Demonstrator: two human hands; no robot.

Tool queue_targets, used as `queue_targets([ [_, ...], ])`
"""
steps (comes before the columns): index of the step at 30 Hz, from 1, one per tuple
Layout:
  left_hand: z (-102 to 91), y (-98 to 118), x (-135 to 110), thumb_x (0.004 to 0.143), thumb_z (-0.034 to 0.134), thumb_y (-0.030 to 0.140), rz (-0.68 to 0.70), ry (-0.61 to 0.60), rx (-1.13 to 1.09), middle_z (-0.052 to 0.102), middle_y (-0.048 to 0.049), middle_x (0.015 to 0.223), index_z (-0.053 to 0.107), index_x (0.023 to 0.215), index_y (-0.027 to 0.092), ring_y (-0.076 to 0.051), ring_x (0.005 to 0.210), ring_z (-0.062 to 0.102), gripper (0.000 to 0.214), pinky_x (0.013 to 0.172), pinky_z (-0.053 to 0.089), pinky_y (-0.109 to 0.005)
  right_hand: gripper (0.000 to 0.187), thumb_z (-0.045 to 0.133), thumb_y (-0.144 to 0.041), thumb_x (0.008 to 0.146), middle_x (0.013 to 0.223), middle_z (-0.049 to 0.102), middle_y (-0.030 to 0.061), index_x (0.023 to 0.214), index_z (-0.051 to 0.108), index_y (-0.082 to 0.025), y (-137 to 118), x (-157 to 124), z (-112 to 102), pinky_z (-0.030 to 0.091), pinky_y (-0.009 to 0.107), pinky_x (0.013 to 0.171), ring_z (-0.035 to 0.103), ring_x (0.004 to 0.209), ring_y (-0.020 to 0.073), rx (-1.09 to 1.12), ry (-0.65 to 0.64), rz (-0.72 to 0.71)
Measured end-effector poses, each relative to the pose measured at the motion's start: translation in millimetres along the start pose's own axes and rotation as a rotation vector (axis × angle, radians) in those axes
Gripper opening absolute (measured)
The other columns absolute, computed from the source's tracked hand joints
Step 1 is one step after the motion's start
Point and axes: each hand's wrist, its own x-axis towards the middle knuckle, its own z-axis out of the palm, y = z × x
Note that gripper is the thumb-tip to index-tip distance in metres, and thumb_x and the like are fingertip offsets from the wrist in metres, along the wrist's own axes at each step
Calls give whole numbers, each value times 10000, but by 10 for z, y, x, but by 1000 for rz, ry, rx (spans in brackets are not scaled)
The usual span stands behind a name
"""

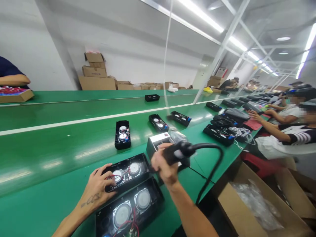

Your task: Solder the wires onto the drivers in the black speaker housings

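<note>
My left hand (100,187) grips the near-left end of an open black speaker housing (129,171) with two round speaker cones inside, fingers curled over its edge. My right hand (163,164) is closed round a black electric screwdriver (179,152), held over the housing's right end; its thick black cable (212,168) loops down off the bench. A second open housing (128,210) with two larger cones and red wires lies nearest me.
More open housings (122,134) (158,122) (181,118) sit along the green conveyor belt (61,138). A small grey box (158,141) stands behind the screwdriver. Other people work at the right. A cardboard carton (259,204) stands below right; boxes are stacked by the far wall.
</note>
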Motion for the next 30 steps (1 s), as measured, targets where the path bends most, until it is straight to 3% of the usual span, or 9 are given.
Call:
queue_targets([
  [3, -23, 0, 18, 682, 841, 363, -17, -12, 11, 768, 5, 945, 772, 698, 335, -398, 1365, 544, 77, 1082, 383, -557, 257, 740, -310, 895, 552, 496, -121, 1082, 575, -245, -261, 131, -455, 413, 239, 439, 469, 405, 94, -143, 226, -79],
  [6, -56, 32, 21, 689, 844, 400, -40, -26, 10, 775, 6, 960, 773, 701, 336, -396, 1378, 536, 97, 1082, 387, -556, 229, 754, -281, 875, 517, 526, -112, 1021, 588, -219, -288, 183, -760, 426, 252, 455, 484, 403, 101, -318, 313, -103],
  [9, -63, 49, 19, 691, 856, 407, -45, -23, 12, 780, 3, 993, 782, 719, 337, -389, 1380, 532, 106, 1100, 372, -553, 251, 769, -311, 845, 498, 519, -116, 958, 563, -222, -179, 173, -853, 408, 258, 432, 468, 384, 104, -317, 314, -63],
  [12, -50, 53, 17, 689, 875, 422, -31, 6, 13, 775, -5, 985, 787, 728, 329, -376, 1375, 533, 134, 1108, 372, -531, 287, 796, -337, 821, 507, 509, -113, 944, 567, -216, -147, 137, -829, 380, 253, 414, 457, 388, 101, -294, 205, 62],
  [16, -72, 136, 14, 673, 902, 387, -42, 10, -8, 757, -15, 933, 781, 727, 314, -380, 1370, 537, 152, 1099, 372, -556, 282, 789, -315, 848, 536, 496, -117, 1011, 583, -213, -237, 52, -623, 372, 244, 416, 450, 387, 88, -164, 37, 166],
  [20, -141, 293, 25, 661, 892, 234, -69, 21, -29, 733, -14, 900, 763, 714, 281, -370, 1373, 540, 147, 1106, 359, -586, 255, 727, -283, 904, 553, 467, -129, 1082, 548, -243, -220, -46, -122, 376, 237, 417, 430, 381, 79, 91, -30, 108],
  [25, -170, 377, 35, 639, 899, 184, -94, 30, -89, 724, -11, 901, 756, 720, 272, -356, 1383, 533, 186, 1125, 352, -596, 217, 690, -301, 955, 588, 478, -124, 1087, 524, -256, 52, -133, 568, 389, 222, 429, 437, 402, 69, 235, -192, 134],
  [30, -110, 365, 21, 625, 905, 173, -90, 55, -133, 772, -23, 1024, 782, 761, 295, -368, 1384, 518, 220, 1129, 332, -634, 266, 708, -355, 953, 574, 462, -132, 1091, 502, -261, 381, -188, 827, 380, 225, 422, 414, 389, 73, 186, -294, 173],
])
